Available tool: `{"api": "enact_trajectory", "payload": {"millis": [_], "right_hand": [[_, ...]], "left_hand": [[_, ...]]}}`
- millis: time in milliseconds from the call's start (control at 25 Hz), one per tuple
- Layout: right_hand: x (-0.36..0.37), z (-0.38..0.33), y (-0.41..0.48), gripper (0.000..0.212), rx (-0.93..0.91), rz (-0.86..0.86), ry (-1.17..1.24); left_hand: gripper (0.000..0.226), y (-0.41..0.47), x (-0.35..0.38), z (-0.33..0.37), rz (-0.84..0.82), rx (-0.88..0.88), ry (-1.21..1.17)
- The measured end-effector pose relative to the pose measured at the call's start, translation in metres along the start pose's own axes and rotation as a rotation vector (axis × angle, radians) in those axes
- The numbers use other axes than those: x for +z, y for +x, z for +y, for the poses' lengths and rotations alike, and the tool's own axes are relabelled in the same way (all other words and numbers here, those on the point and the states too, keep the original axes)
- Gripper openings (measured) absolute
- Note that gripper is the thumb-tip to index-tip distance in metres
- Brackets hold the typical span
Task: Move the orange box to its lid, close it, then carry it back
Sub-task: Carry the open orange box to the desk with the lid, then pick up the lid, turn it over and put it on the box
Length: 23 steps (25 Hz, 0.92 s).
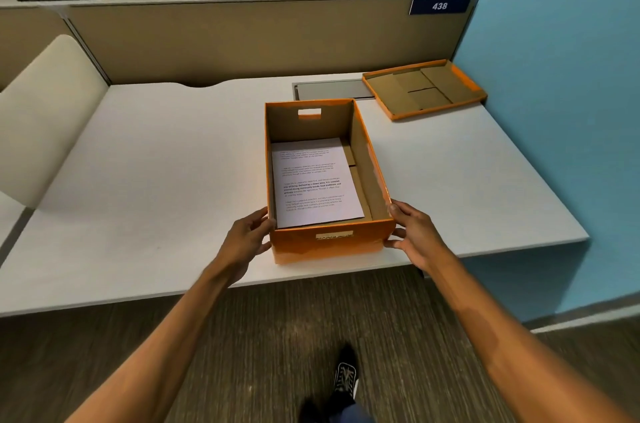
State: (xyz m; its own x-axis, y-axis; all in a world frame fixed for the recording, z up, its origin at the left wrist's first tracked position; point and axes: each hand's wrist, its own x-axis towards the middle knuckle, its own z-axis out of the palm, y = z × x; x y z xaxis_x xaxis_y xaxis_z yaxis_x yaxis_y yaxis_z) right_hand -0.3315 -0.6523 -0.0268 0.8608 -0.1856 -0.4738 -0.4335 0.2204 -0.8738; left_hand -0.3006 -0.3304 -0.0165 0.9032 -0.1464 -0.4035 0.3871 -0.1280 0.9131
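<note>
The open orange box point(329, 244) stands near the front edge of the white desk point(156, 163), with a printed sheet of paper point(313, 182) lying flat inside. My left hand point(247, 237) presses against the box's near left corner and my right hand point(414, 232) against its near right corner, so both hold it by the sides. The orange lid point(424, 88) lies upside down at the desk's far right corner, apart from the box.
A beige partition point(242, 38) runs along the desk's back, with a grey cable flap point(329, 88) in front of it. A blue wall point(554, 76) bounds the right side. A cream cushion point(45, 111) sits at left. Chairs and plants stand behind the partition.
</note>
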Motion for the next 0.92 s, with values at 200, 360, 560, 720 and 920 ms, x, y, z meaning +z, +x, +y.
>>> {"api": "enact_trajectory", "payload": {"millis": [200,360,560,720,920], "right_hand": [[0.004,0.0,-0.003,0.04,-0.025,0.069,-0.126],[-0.004,-0.007,-0.008,0.033,-0.127,0.185,-0.261],[-0.036,-0.022,-0.015,0.017,-0.242,0.236,-0.371],[-0.067,-0.04,-0.016,0.023,-0.298,0.252,-0.42],[-0.125,-0.068,-0.01,0.024,-0.389,0.279,-0.454]], "left_hand": [[0.053,-0.002,0.005,-0.001,0.1,-0.008,0.098],[0.071,-0.01,0.017,0.006,0.257,0.139,0.414],[0.078,-0.019,0.057,0.029,0.23,0.454,0.636],[0.064,-0.015,0.109,0.046,0.157,0.567,0.67],[0.047,-0.006,0.197,0.075,0.061,0.643,0.596]]}}
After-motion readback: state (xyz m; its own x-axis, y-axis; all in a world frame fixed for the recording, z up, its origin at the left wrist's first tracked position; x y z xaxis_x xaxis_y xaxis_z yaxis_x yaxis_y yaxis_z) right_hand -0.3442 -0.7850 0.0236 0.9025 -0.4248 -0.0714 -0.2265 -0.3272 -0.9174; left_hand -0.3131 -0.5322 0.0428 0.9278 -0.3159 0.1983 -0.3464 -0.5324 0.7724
